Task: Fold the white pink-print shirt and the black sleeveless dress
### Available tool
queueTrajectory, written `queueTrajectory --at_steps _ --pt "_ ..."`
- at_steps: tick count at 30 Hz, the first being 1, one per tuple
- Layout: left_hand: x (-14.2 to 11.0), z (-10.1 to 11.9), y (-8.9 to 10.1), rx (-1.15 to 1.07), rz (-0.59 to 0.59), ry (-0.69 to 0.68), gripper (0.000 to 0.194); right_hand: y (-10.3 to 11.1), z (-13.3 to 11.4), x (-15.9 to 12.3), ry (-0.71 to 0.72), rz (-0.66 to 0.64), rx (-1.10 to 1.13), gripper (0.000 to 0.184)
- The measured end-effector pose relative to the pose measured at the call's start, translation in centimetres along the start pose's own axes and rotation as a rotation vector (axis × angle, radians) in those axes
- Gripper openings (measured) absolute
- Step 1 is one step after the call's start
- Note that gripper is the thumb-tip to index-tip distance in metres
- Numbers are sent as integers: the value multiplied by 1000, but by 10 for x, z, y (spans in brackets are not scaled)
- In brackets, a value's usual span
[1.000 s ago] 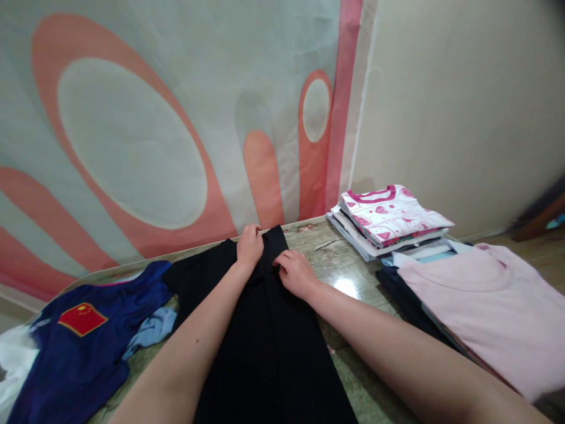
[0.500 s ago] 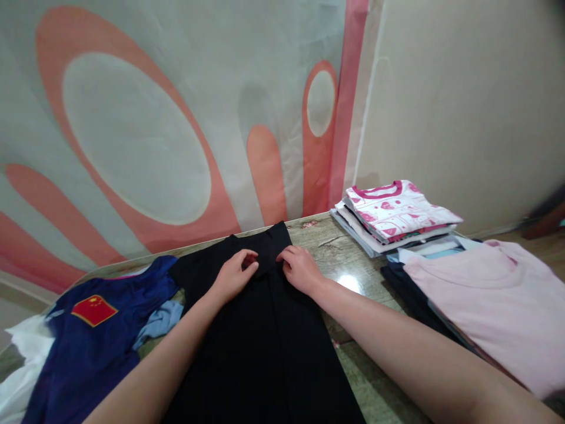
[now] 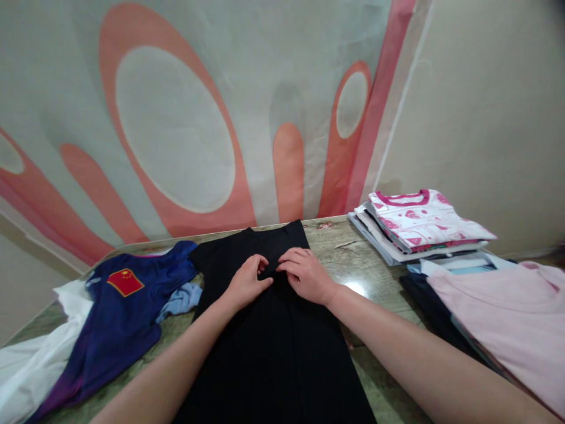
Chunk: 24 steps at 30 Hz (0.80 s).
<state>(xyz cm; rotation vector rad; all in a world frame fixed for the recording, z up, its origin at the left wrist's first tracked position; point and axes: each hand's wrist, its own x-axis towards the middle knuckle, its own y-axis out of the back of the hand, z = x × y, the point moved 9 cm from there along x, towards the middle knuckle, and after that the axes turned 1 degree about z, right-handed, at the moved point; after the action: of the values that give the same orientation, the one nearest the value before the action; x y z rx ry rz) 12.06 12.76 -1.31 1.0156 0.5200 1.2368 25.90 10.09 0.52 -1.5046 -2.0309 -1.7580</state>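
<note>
A black short-sleeved shirt (image 3: 269,365) lies lengthwise on the table before me, its sleeves and neck end toward the wall. On its upper part, my left hand (image 3: 248,284) rests with the thumb and fingers apart. My right hand (image 3: 308,275) is just beside it, fingers bent and closed on the black cloth; its thumb is hidden. The fingertips of both hands point toward each other with a small gap between them. Dark fabric shows few folds, so its layers are hard to make out.
Left of the shirt lie a navy shirt (image 3: 128,324) with a red flag patch, a light blue cloth (image 3: 182,299) and a white garment (image 3: 48,359). At right are a folded stack topped by a pink-and-white shirt (image 3: 424,221) and a pale pink shirt (image 3: 507,312) on darker clothes. A wall stands behind the wood-patterned table (image 3: 348,250).
The view has swung slightly left, so everything appears shifted right. My right hand has moved nearer to my left hand, and its fingers lie further over the black cloth.
</note>
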Motion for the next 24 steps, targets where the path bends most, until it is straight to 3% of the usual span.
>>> queueTrajectory --at_steps 5,13,17,20,24 --pt "0 -6 -2 -66 -29 18 34 -16 -10 -3 27 -110 -46 32" --pt "-1 -5 -2 -46 -47 57 38 -15 1 -1 -28 -65 33 46" --pt "-2 0 0 47 31 89 44 -18 2 -1 -25 -91 40 47" --pt "-3 9 1 171 121 85 34 -17 1 -1 -16 -89 46 47" --pt "-2 18 -3 322 132 64 31 -16 -1 -1 -12 -86 48 46"
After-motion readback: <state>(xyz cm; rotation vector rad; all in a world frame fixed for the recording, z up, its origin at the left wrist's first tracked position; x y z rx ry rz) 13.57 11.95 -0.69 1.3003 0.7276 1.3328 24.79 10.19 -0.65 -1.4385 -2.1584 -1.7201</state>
